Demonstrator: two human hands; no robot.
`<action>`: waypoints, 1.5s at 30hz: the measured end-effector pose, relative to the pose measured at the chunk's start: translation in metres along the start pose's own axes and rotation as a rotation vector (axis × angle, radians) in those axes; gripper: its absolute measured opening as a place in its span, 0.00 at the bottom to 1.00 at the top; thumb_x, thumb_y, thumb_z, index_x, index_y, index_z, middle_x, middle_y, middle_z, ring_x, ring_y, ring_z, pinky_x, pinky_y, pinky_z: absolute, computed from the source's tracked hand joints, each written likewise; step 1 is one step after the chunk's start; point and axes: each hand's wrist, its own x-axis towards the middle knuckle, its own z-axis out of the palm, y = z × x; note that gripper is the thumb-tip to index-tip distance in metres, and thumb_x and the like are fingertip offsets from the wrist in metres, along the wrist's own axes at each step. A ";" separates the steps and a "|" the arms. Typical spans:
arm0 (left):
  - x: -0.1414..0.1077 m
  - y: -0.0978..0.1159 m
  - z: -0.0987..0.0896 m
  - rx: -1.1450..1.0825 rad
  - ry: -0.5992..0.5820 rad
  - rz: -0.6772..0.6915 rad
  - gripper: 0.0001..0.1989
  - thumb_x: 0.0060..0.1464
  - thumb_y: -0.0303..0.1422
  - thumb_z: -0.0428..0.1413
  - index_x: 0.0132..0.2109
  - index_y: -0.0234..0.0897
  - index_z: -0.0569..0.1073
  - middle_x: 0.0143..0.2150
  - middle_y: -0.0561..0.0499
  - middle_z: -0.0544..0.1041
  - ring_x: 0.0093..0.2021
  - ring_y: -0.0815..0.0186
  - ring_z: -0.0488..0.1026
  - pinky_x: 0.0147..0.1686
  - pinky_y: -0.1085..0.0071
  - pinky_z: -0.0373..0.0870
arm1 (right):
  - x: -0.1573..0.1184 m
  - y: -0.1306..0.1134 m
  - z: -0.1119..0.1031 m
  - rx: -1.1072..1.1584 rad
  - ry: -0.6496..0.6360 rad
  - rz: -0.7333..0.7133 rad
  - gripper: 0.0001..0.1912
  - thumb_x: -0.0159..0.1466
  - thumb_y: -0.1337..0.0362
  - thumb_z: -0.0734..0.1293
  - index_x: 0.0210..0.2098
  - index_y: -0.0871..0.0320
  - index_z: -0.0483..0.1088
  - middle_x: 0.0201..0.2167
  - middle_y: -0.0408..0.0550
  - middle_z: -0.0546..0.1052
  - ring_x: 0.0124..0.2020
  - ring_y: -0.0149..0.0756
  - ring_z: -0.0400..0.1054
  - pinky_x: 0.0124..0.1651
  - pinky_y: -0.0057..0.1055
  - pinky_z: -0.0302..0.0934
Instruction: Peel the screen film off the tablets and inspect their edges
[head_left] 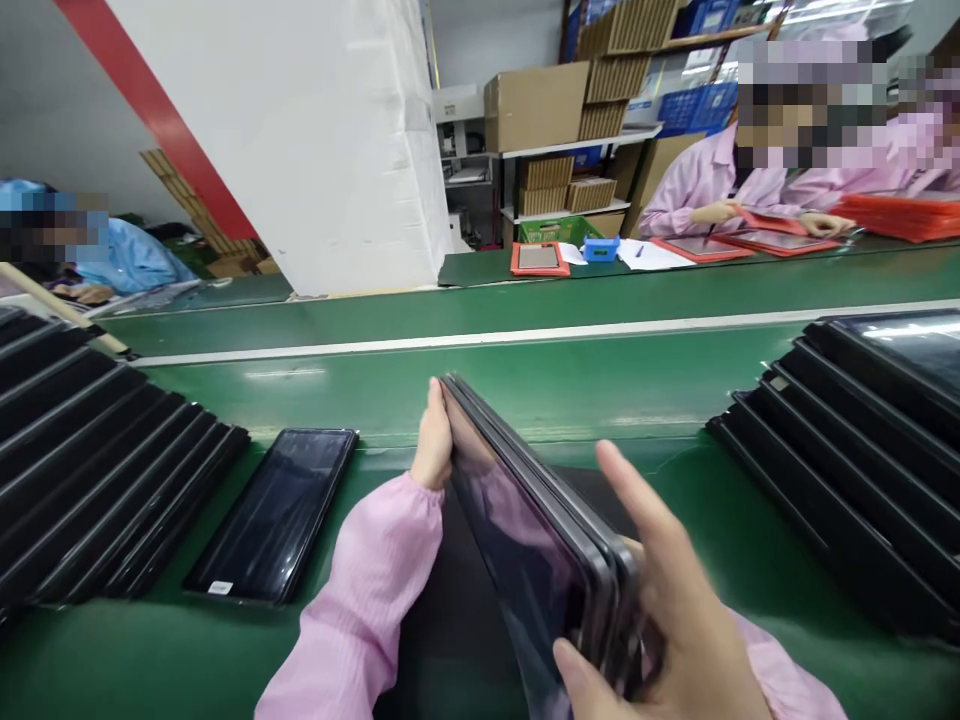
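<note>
Our right hand and a bundle of tablets, held on edge

Bench: green-topped, spanning our whole view from side to side.
Left stack: many dark tablets in slanting, overlapping layers.
Right stack: dark tablets piled in uneven steps, the top screen reflecting lights.
Black mat: on the bench directly before us, partly hidden beneath the bundle.
Bundle: tablets face to face, between our hands above the mat, tilted; we cannot give an exact count.
Single tablet: flat, screen up, just beside the left stack.
Right hand: spread wide around the bundle's near end, thumb at the front screen, index finger raised; its other fingers are partly hidden.
Left hand: closed narrowly on the far end.
White label: at the single tablet's near-left corner; print too small for us to read.
</note>
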 end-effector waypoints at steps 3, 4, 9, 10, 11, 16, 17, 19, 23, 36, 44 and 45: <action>0.029 0.026 -0.008 -0.030 0.107 0.093 0.33 0.52 0.66 0.47 0.29 0.38 0.71 0.21 0.53 0.69 0.21 0.69 0.68 0.23 0.73 0.65 | 0.012 0.001 0.006 0.017 -0.254 0.010 0.49 0.53 0.75 0.62 0.72 0.51 0.42 0.24 0.39 0.74 0.21 0.35 0.70 0.23 0.29 0.63; 0.036 0.030 -0.011 -0.029 0.115 0.133 0.33 0.52 0.66 0.47 0.28 0.38 0.70 0.21 0.54 0.69 0.21 0.70 0.67 0.22 0.73 0.64 | 0.017 0.002 0.009 -0.007 -0.349 0.019 0.49 0.53 0.74 0.62 0.71 0.53 0.43 0.25 0.39 0.74 0.22 0.35 0.69 0.23 0.29 0.62; 0.056 0.019 -0.018 0.080 0.043 0.274 0.34 0.49 0.67 0.48 0.21 0.39 0.63 0.17 0.56 0.63 0.18 0.72 0.59 0.18 0.73 0.55 | 0.039 0.010 0.019 -0.310 -0.699 0.099 0.42 0.55 0.68 0.64 0.68 0.66 0.50 0.26 0.43 0.76 0.26 0.42 0.72 0.29 0.33 0.61; 0.058 0.015 -0.018 0.095 0.019 0.293 0.34 0.48 0.68 0.47 0.20 0.39 0.62 0.17 0.56 0.62 0.18 0.72 0.58 0.18 0.72 0.53 | 0.041 0.013 0.020 -0.357 -0.740 0.108 0.41 0.55 0.66 0.66 0.67 0.67 0.52 0.25 0.44 0.76 0.26 0.43 0.72 0.29 0.34 0.60; 0.060 0.010 -0.018 0.099 -0.006 0.307 0.35 0.48 0.68 0.47 0.20 0.39 0.61 0.17 0.56 0.61 0.18 0.72 0.57 0.18 0.72 0.52 | 0.044 0.015 0.020 -0.383 -0.775 0.116 0.41 0.55 0.65 0.67 0.66 0.68 0.53 0.25 0.44 0.76 0.27 0.43 0.72 0.28 0.33 0.59; 0.064 0.002 -0.018 0.069 -0.052 0.345 0.34 0.49 0.68 0.46 0.21 0.40 0.60 0.18 0.56 0.62 0.18 0.72 0.59 0.18 0.73 0.53 | 0.050 0.022 0.018 -0.374 -0.828 0.118 0.42 0.54 0.64 0.71 0.65 0.65 0.54 0.22 0.38 0.73 0.23 0.38 0.69 0.25 0.29 0.54; 0.064 0.002 -0.018 0.074 -0.046 0.355 0.34 0.49 0.68 0.47 0.21 0.40 0.60 0.18 0.56 0.62 0.18 0.72 0.59 0.19 0.73 0.54 | 0.051 0.023 0.017 -0.386 -0.832 0.107 0.40 0.54 0.64 0.71 0.63 0.64 0.57 0.22 0.38 0.72 0.23 0.38 0.68 0.25 0.29 0.52; 0.063 0.002 -0.019 0.089 -0.033 0.375 0.34 0.48 0.67 0.47 0.21 0.40 0.58 0.18 0.57 0.61 0.18 0.72 0.58 0.19 0.73 0.54 | 0.053 0.025 0.014 -0.409 -0.844 0.091 0.33 0.54 0.63 0.72 0.57 0.63 0.62 0.21 0.38 0.72 0.23 0.38 0.68 0.24 0.29 0.51; 0.064 0.003 -0.019 0.094 -0.013 0.411 0.34 0.47 0.67 0.50 0.20 0.40 0.55 0.17 0.58 0.55 0.18 0.73 0.53 0.18 0.72 0.52 | 0.060 0.029 0.007 -0.412 -0.890 0.079 0.29 0.54 0.64 0.73 0.54 0.61 0.64 0.24 0.39 0.75 0.26 0.40 0.71 0.27 0.30 0.54; 0.064 0.001 -0.019 0.122 -0.026 0.465 0.33 0.50 0.64 0.50 0.21 0.40 0.53 0.19 0.58 0.51 0.19 0.72 0.48 0.20 0.70 0.48 | 0.073 0.040 -0.006 -0.363 -0.979 0.057 0.32 0.53 0.61 0.77 0.54 0.60 0.65 0.32 0.44 0.79 0.33 0.43 0.75 0.32 0.32 0.62; 0.057 0.009 -0.017 0.111 -0.028 0.502 0.33 0.49 0.65 0.51 0.21 0.40 0.54 0.19 0.57 0.52 0.20 0.71 0.49 0.21 0.71 0.51 | 0.071 0.039 -0.010 -0.341 -0.986 0.053 0.32 0.52 0.58 0.78 0.52 0.61 0.67 0.33 0.47 0.79 0.34 0.43 0.75 0.35 0.32 0.64; 0.056 0.010 -0.017 0.104 -0.029 0.505 0.33 0.50 0.64 0.51 0.21 0.40 0.55 0.19 0.57 0.52 0.20 0.71 0.50 0.21 0.71 0.52 | 0.071 0.039 -0.010 -0.334 -0.988 0.057 0.32 0.52 0.58 0.78 0.52 0.61 0.68 0.35 0.47 0.80 0.35 0.44 0.75 0.36 0.33 0.64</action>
